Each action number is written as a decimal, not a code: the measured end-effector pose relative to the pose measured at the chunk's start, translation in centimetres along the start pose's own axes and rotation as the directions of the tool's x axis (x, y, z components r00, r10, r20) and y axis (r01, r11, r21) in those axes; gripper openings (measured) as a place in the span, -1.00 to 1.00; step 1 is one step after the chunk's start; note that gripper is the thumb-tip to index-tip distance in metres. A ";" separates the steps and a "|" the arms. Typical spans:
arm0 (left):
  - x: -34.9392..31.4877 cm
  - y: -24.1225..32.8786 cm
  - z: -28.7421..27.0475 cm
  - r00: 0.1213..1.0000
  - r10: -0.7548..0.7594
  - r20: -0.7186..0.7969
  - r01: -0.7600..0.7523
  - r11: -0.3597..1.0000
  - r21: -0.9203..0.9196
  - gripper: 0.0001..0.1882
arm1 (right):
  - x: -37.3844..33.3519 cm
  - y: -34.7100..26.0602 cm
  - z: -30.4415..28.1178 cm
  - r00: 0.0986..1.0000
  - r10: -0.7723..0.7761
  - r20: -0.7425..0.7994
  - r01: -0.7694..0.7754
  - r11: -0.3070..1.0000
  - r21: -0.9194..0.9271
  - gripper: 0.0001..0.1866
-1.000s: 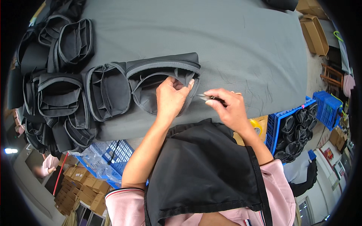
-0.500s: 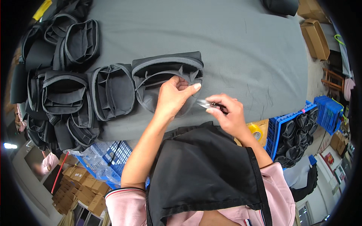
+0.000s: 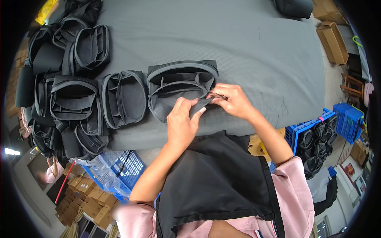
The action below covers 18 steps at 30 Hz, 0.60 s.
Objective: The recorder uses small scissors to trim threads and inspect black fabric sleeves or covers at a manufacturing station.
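An unzipped black pouch (image 3: 168, 99) with grey trim and inner dividers lies on the grey cloth in front of me. At its right front edge, my left hand (image 3: 180, 123) is closed, pinching the fabric between thumb and fingers. My right hand (image 3: 235, 103) is closed around small thread snips (image 3: 219, 95), of which only the dark handle shows. The tips of the snips are hidden at the pouch's edge by fabric and fingers. Just left of this pouch stands another open black pouch (image 3: 133, 99).
More open black pouches (image 3: 73, 97) are piled along the table's left side. Blue crates stand below the table: one at left (image 3: 127, 168) with clear plastic, one at right (image 3: 291, 137) with black pouches. A black rolled item (image 3: 293, 8) lies at the far right.
My right hand has brought the snips up against the pouch's right edge. My left hand has come out of the pouch's inside and moved down to grip its front right rim.
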<state>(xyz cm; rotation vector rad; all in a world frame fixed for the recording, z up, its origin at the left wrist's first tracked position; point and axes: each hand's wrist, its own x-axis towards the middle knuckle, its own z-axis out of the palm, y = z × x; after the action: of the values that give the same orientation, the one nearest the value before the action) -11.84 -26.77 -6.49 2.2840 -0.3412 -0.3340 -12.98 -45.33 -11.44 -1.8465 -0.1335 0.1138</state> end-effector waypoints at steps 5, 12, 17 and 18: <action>2.6 -0.1 -1.5 0.872 -0.230 0.431 0.301 0.948 -0.102 -0.79 | 2.0 -1.1 -3.1 0.953 -0.004 0.302 0.012 1.000 -0.027 -0.87; 2.9 -0.1 -0.6 0.764 -0.181 0.619 0.610 0.513 -0.603 -0.74 | -2.1 -1.7 1.0 0.910 0.279 -0.308 -0.221 0.953 0.209 -0.67; 3.5 0.0 -0.4 0.785 -0.086 0.613 0.566 0.501 -0.655 -0.78 | -5.1 -4.1 0.9 0.873 0.114 -0.474 -0.140 0.990 -0.020 -0.66; 3.6 0.1 -0.5 0.792 -0.084 0.605 0.557 0.506 -0.658 -0.78 | -4.9 -5.5 0.3 0.883 0.132 -0.450 -0.173 0.984 -0.050 -0.68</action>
<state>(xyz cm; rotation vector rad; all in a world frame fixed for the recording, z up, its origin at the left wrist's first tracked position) -8.32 -27.74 -6.55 1.2529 0.0478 -1.0770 -18.07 -44.28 -6.18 -1.9237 0.3354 -0.2121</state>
